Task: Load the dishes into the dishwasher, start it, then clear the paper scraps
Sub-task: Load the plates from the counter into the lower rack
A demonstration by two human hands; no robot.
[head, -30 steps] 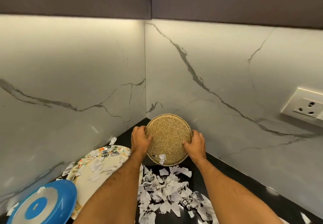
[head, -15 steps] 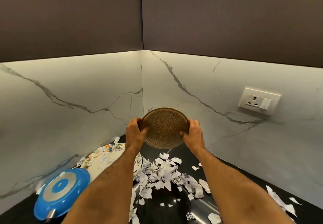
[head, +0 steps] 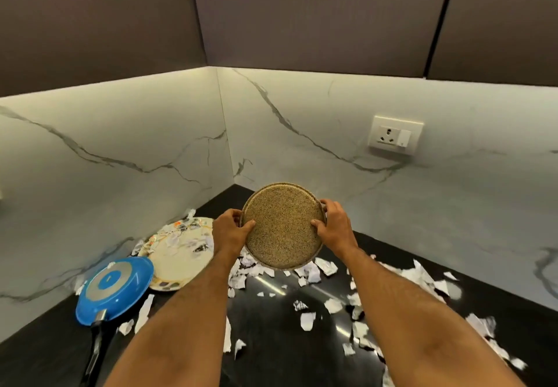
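The speckled plate is held clear of the desk, tilted with its face toward the camera. The left hand pinches its left rim and the right hand pinches its right rim, thumbs on the face, fingers curled behind. Under the grip and on both sides of it lie paper scraps. Left of the grip sits a patterned plate strewn with scraps; beyond that, a blue pan, seemingly upside down. This looks like the loading step: next, the plate must go to the dishwasher, which is out of view.
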